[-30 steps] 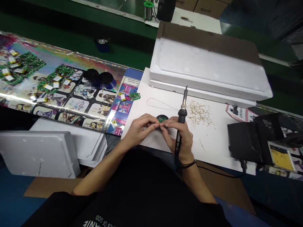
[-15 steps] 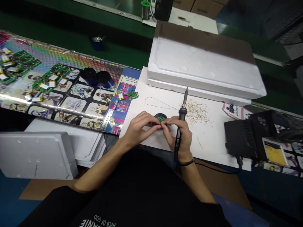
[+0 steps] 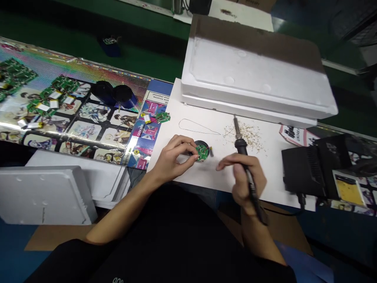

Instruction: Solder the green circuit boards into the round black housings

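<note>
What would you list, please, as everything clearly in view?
Sheet: 1, white, centre
Round case: 1, black, on sheet
Round board: 1, green, at round case
Wire: 1, dark, on sheet
Bits: many, tan, right of wire
Foam: several, white, far end of sheet and lower left
Soldering iron: 1, black, over sheet
Station: 1, black, right of bits
Sponge: 1, yellow, beside station
Mat: 1, multicoloured, left
Cups: 2, dark blue, on mat
Other boards: many, green, on mat
Batteries: several, white, on mat
Bench: 1, green, behind mat
Left hand: 1, bare, touching round board
Right hand: 1, bare, holding soldering iron
Shirt: 1, black, bottom
</note>
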The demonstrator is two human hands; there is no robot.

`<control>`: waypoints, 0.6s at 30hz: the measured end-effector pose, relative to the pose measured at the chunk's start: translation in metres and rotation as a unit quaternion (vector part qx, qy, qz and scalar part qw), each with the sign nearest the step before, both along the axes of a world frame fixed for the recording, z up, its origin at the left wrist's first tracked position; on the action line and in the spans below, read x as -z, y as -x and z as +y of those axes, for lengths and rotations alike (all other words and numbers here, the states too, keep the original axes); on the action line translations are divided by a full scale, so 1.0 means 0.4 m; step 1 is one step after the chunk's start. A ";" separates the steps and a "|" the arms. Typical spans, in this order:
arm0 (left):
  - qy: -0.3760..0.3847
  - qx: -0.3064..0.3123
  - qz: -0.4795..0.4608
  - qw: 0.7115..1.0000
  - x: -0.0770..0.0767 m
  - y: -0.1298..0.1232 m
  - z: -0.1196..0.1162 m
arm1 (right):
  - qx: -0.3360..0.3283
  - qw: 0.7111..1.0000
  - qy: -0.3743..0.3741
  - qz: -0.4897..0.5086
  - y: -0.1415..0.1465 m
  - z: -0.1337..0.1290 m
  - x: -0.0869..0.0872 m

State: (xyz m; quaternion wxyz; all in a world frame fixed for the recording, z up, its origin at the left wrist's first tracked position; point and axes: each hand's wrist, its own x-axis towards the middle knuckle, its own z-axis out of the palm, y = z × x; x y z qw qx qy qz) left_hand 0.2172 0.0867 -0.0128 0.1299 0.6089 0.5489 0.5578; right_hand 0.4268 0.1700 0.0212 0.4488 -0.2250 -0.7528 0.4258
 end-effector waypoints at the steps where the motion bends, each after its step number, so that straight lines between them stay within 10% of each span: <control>1: -0.007 0.002 0.008 1.000 0.003 -0.001 0.002 | -0.001 0.999 0.046 0.018 -0.014 0.004 -0.014; 9: 0.014 0.020 0.022 0.999 0.000 -0.005 0.008 | -0.034 0.982 0.179 0.052 -0.077 0.059 -0.070; 18: 0.034 0.028 0.002 0.999 -0.006 -0.003 0.006 | 0.073 0.997 0.023 0.002 -0.080 0.045 -0.051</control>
